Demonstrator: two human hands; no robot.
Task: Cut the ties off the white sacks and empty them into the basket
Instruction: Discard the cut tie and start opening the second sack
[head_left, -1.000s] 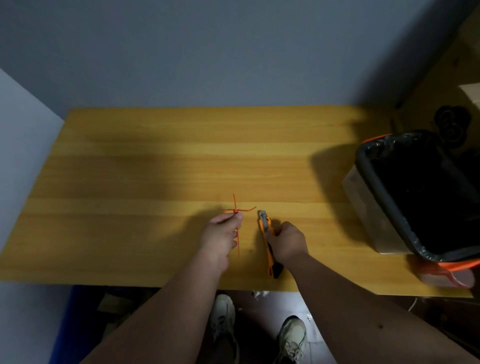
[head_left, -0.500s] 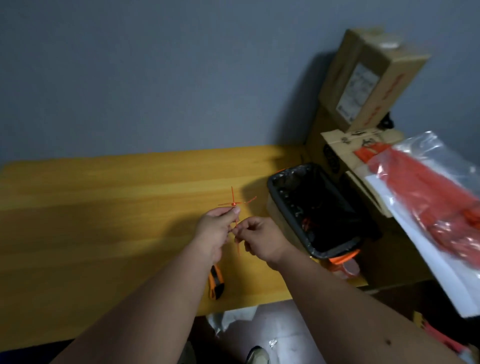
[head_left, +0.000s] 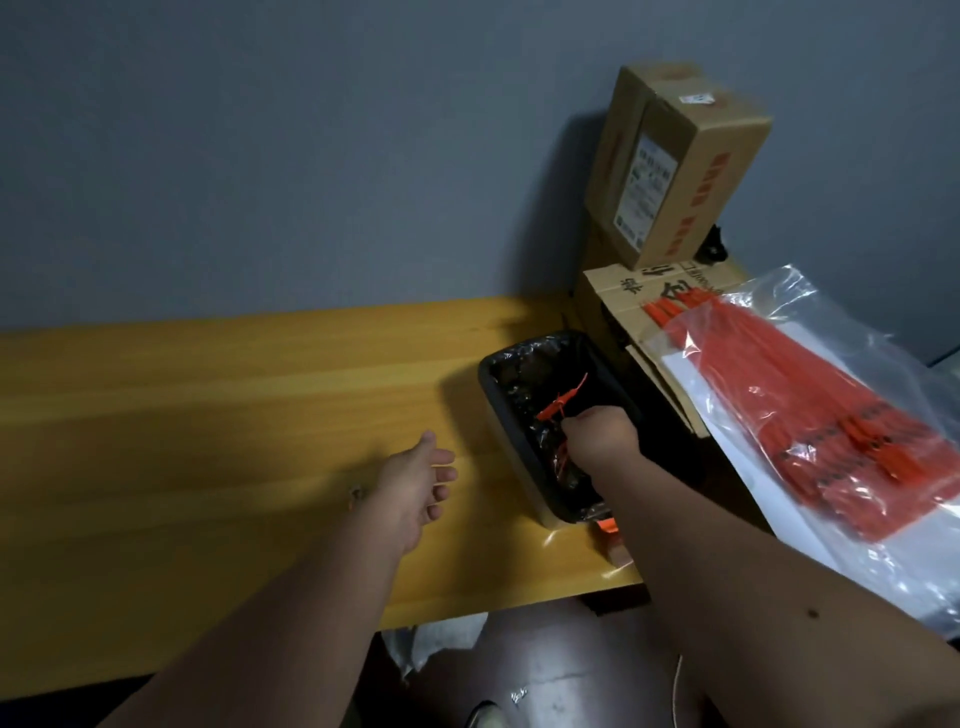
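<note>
A black-lined basket (head_left: 491, 400) stands at the right end of the wooden table (head_left: 208, 405). My right hand (head_left: 602, 434) is over the basket's opening and pinches orange cable ties (head_left: 563, 400) that stick up and to the left of the fingers. More orange pieces lie among the dark liner inside. My left hand (head_left: 421, 480) hovers above the table just left of the basket, fingers relaxed and spread, holding nothing. Just left of that forearm a small tip of the knife (head_left: 355, 493) shows on the table. No white sack is in view.
Right of the basket lies a clear plastic bag of orange cable ties (head_left: 810, 415) on flattened cardboard (head_left: 639, 291). A taped cardboard box (head_left: 675, 161) stands behind it against the grey wall. Shoes and litter show on the floor below the table's front edge.
My right hand took the orange ties from my left hand and carried them right, over the basket. My left hand let go and opened. The view swung right.
</note>
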